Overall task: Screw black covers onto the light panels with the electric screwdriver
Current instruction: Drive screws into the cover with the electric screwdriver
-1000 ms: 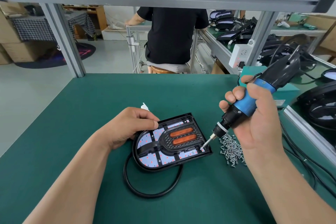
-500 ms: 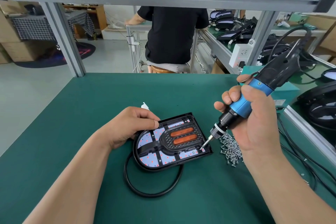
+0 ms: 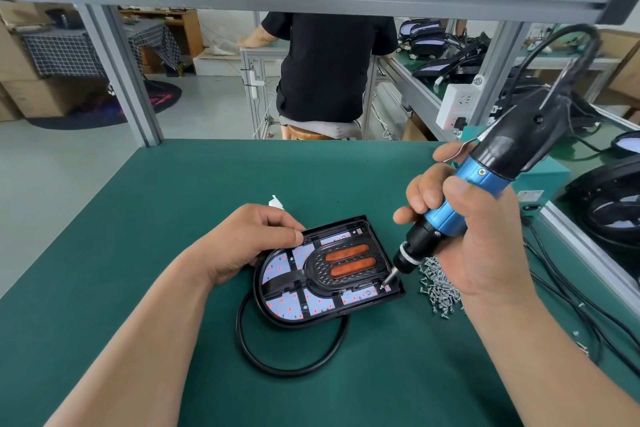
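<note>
A D-shaped light panel (image 3: 294, 302) lies on the green mat, its white LED board under a black cover (image 3: 349, 265) with two orange strips. My left hand (image 3: 249, 239) grips the panel's far left edge, thumb on top. My right hand (image 3: 474, 246) holds the blue and black electric screwdriver (image 3: 460, 204), tilted, with its bit tip on a screw at the panel's near right corner. A pile of small silver screws (image 3: 438, 288) lies just right of the panel, partly behind my right hand.
A black cable loop (image 3: 291, 369) runs from under the panel toward me. A teal box (image 3: 543, 180) and dark cables (image 3: 568, 302) sit at the right, beside a metal rail. A person in black sits beyond the bench. Frame posts stand at the far corners.
The screwdriver has tilted more upright and its bit has come down onto the screw at the panel's near right corner. My left hand has stayed on the panel.
</note>
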Available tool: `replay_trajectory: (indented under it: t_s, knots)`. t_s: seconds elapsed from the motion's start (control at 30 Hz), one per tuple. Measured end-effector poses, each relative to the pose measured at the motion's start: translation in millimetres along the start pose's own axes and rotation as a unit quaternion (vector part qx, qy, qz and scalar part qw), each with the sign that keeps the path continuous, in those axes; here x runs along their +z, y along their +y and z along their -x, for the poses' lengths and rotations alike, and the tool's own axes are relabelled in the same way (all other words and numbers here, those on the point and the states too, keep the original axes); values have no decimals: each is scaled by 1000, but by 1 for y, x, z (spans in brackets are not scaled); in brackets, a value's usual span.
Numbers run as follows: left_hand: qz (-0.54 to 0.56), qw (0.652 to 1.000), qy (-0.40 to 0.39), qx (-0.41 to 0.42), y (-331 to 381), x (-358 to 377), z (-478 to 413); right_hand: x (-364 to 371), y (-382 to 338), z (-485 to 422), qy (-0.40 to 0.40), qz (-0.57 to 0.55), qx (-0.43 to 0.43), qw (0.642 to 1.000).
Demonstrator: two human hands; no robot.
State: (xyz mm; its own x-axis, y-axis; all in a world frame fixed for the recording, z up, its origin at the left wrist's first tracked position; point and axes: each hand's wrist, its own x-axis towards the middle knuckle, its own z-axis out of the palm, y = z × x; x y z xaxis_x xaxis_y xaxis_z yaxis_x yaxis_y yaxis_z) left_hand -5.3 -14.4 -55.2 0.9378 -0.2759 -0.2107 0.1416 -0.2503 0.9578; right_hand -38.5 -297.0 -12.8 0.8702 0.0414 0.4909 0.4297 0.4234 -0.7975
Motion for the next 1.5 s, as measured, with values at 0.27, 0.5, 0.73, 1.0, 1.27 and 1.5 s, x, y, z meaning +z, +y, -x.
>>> replay_trajectory:
  t_s: [0.27, 0.5, 0.73, 1.0, 1.27, 1.5]
  knots:
    - [2, 1000, 0, -1, 0, 0, 0, 1, 1, -1, -3, -14, 23, 1000]
    - [4, 1000, -2, -1, -3, -2, -2, -2, 2, -2, -22, -13, 32, 999]
    - [10, 1000, -4, 4, -3, -1, -3, -7, 5, -3, -46, -17, 35, 998]
    - [3, 1000, -14, 7, -4, -1, -4, -19, 11, -12, 11, -80, 38, 996]
    - [4, 1000, -30, 9, -5, -1, -4, -38, -2, -19, 125, -119, 17, 985]
    - [25, 999, -39, 21, -7, 0, -7, -64, -17, -25, 189, -79, 25, 979]
